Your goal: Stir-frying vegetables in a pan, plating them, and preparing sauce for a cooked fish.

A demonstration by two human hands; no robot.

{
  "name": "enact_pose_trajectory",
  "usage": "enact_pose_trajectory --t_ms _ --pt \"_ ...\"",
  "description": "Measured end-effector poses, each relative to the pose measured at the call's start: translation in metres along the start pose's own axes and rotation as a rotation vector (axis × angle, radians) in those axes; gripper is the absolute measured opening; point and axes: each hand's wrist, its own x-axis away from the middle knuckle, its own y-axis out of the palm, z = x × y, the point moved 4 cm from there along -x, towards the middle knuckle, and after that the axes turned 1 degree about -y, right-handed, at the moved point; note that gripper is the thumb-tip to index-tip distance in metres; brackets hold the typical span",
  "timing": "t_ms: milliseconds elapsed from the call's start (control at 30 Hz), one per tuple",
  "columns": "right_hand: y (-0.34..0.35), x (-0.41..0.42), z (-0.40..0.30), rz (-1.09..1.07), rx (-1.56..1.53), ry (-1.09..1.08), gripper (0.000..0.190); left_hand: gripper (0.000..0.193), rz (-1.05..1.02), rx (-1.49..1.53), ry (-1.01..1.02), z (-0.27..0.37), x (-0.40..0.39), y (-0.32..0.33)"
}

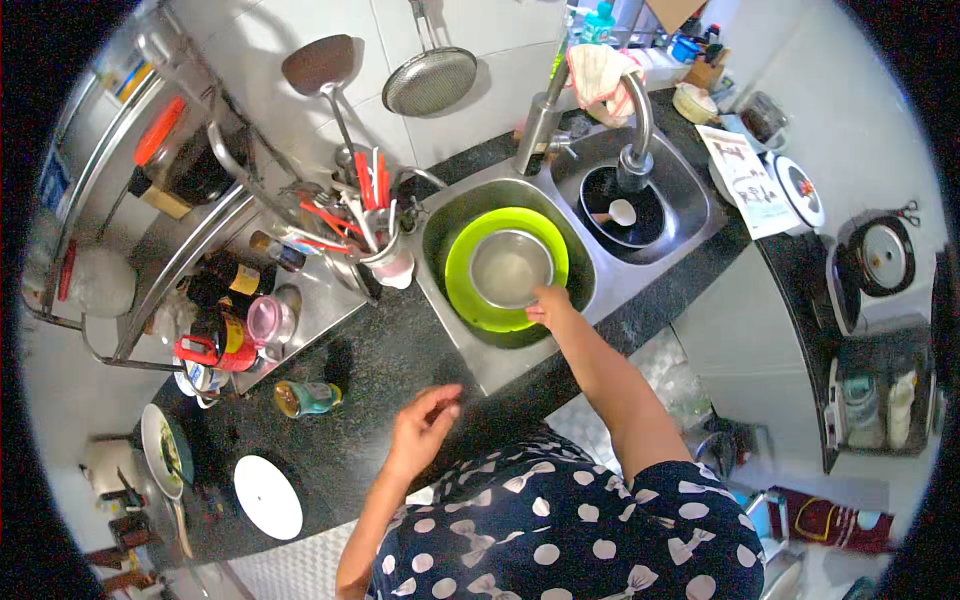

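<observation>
My right hand (pixel 553 306) reaches into the left sink basin (pixel 435 244), fingers pinching the near rim of a round metal bowl (pixel 511 268). Cloudy, pale liquid seems to fill the bowl. It sits inside a wide lime-green plastic basin (pixel 459 281). My left hand (pixel 424 427) hovers by the counter's front edge, thumb and fingers loosely curled and apart, with nothing in it. In the right sink basin (pixel 686 176), a dark-lined pot (pixel 634 234) holds a pale, spoon-like utensil (pixel 621 212).
A pull-down faucet (pixel 636 161) arches over the right basin, a cloth (pixel 600 79) draped on it. Left of the sinks stand a utensil holder (pixel 390 264) and a small jar (pixel 306 397). A white plate (pixel 268 497) and a frying pan (pixel 161 450) lie further left, below a metal rack (pixel 161 296).
</observation>
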Motion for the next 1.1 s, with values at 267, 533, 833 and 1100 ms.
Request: enact_pose_trajectory --t_ms 267,533,833,1100 --pt "-0.015 -0.035 -0.085 0.121 0.714 -0.314 0.021 0.055 0.009 1.124 -0.841 -0.051 -0.129 0.121" --pt "-0.009 0.006 -0.141 0.140 1.140 -0.766 0.018 0.034 0.347 1.235 -0.696 -0.121 -0.206 0.171" --pt "-0.067 -0.026 -0.116 -0.061 0.428 -0.471 0.016 0.029 0.398 1.126 -1.002 -0.097 -0.216 0.177" --pt "-0.066 -0.022 -0.112 -0.125 0.265 -0.405 0.014 0.035 0.351 0.754 -0.821 -0.088 -0.205 0.144"
